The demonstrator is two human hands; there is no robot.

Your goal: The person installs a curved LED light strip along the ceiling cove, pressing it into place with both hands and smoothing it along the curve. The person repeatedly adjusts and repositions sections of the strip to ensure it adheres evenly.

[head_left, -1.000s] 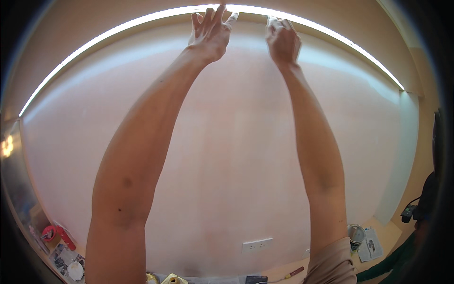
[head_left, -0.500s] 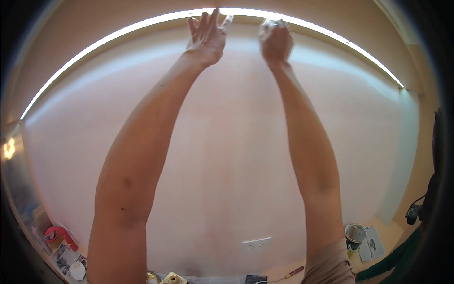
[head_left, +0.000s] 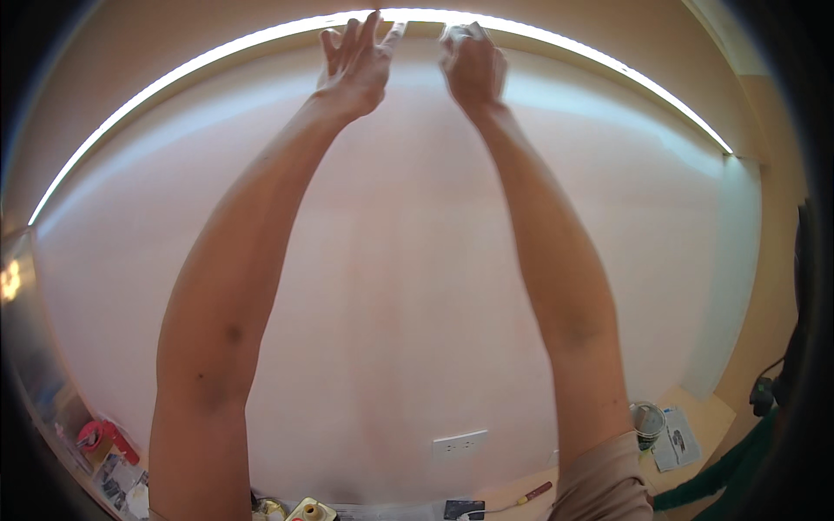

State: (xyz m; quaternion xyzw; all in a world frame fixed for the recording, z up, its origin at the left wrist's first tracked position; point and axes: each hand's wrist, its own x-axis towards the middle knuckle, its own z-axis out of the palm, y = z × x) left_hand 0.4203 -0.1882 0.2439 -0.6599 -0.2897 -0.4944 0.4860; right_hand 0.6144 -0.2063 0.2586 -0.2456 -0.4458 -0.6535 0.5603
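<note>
A long glowing light strip [head_left: 419, 15] runs along the underside of the wooden panel [head_left: 174, 43] above the pale wall. Both my arms reach up to it. My left hand [head_left: 358, 74] is open, its fingers spread and their tips against the strip near its middle. Just to the right, my right hand [head_left: 474, 68] has its fingers curled in close under the strip. Motion blurs them, and whatever they pinch is too hidden to name.
Low on the pale wall [head_left: 417, 260] is a socket plate [head_left: 460, 443]. Below lie a red-handled screwdriver [head_left: 534, 493] and a dark card [head_left: 465, 510]. A can [head_left: 647, 423] and a printed sheet [head_left: 676, 440] sit right; a red bottle [head_left: 120, 441] left. Another person's green sleeve [head_left: 730, 469] shows right.
My right hand has slid left along the strip, closer to my left hand. The whole view has shifted slightly, so my left hand appears a little further left, still against the strip.
</note>
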